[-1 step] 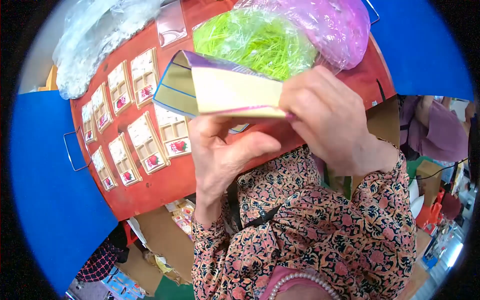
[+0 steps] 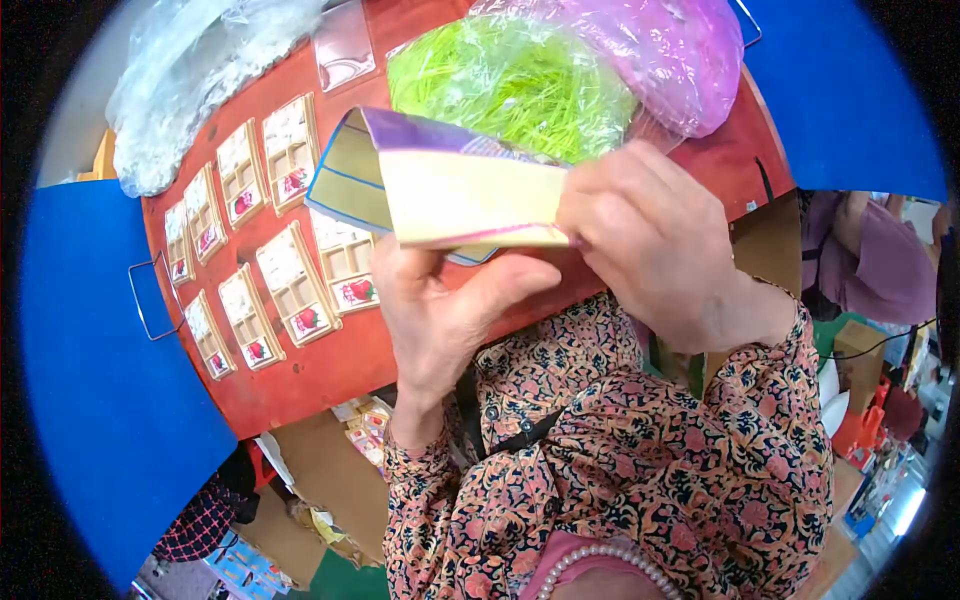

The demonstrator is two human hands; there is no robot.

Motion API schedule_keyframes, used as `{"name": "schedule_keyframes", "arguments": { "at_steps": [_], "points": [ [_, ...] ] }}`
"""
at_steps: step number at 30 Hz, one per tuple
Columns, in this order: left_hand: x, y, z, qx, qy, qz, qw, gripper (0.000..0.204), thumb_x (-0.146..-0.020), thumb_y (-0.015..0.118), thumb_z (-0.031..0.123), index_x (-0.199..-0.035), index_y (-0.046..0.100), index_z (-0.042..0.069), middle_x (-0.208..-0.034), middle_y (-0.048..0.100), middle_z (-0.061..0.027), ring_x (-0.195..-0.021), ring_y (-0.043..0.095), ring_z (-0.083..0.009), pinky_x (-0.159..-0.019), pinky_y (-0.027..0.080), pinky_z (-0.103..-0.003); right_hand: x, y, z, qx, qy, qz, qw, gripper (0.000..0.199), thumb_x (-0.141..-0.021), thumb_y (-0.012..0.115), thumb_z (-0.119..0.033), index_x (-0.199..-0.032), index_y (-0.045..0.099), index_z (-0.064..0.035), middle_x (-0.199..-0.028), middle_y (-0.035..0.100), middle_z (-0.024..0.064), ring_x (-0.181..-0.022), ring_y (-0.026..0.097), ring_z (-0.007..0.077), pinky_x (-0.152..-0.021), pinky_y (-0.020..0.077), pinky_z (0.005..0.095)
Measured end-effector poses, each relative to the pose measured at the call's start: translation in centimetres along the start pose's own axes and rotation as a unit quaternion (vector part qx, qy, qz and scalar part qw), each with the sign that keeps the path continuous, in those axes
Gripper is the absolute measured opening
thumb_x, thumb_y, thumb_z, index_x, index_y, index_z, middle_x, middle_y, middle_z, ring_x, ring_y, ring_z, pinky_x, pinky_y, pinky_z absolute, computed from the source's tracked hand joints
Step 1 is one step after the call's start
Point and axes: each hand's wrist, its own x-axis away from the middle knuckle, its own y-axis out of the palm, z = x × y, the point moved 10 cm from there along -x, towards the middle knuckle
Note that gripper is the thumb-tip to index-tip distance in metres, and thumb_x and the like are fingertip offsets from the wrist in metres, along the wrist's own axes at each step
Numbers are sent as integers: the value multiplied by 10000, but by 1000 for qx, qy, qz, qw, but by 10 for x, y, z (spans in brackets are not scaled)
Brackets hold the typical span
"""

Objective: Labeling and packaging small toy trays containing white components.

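A bent stack of printed paper sheets (image 2: 470, 195) is between my two hands above the table, cream and purple outside, with blue lines on the olive inner face. My right hand (image 2: 655, 240) pinches its right end between thumb and bent fingers. My left hand (image 2: 430, 315) supports the sheets from below and the left. Its thumb stretches rightward, apart from the upper sheet, and its other fingers are mostly hidden behind the paper. A blue-edged corner shows just above that thumb. Left of the hands, several small wooden trays (image 2: 292, 280) with strawberry pictures lie in two rows.
Beyond the sheets sit a clear bag of bright green strands (image 2: 520, 85) and a pink plastic bag (image 2: 665, 60). Whitish plastic bags (image 2: 190, 90) and a clear sleeve (image 2: 343, 50) lie at the far left of the red table (image 2: 345, 370). Blue panels (image 2: 110, 330) flank it.
The upper sheet has tipped slightly, showing more of its purple band, and its lower edge sits a little lower. My left hand has shifted slightly; my right still pinches the end.
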Motion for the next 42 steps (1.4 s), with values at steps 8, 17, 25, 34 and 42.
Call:
{"name": "schedule_keyframes", "arguments": {
  "at_steps": [8,17,25,34,42],
  "points": [
    [3,-42,39,-85,73,287,951,268,-627,795,125,-831,656,19,-791,655,-37,-738,604,-138,-700,456,-264,6,8,-14,-3,-44,1,999,281,-629,613,-41,-905,558,-34,-876,557,86,-747,558,256,-630,465,325],
    [11,-35,-9,68,-60,144,985,163,-753,704,81,-879,654,-8,-806,655,-39,-705,577,-88,-659,456,-236,9,-3,15,-80,44,-7,996,400,-665,721,-184,-988,572,-1,-980,565,123,-881,542,278,-768,439,332],
    [5,-17,-49,341,-156,164,912,400,-776,653,83,-1131,496,-14,-1034,602,-106,-893,598,-166,-803,483,-298,11,-5,35,-82,93,-8,992,445,-620,730,-136,-1010,587,26,-1031,556,116,-935,528,256,-811,425,324],
    [2,2,-51,338,-187,105,917,366,-748,672,61,-1074,537,-35,-984,626,-105,-870,612,-170,-810,485,-301,12,0,37,-93,107,-18,990,409,-589,738,-86,-966,611,13,-943,564,91,-873,528,230,-738,430,297],
    [11,36,-67,367,-277,22,888,363,-786,653,110,-1114,551,-6,-1016,624,-98,-912,605,-179,-825,470,-306,18,7,52,-94,137,-34,986,265,-616,720,-24,-864,630,-7,-827,572,73,-785,548,205,-685,438,290]
  ]
}}
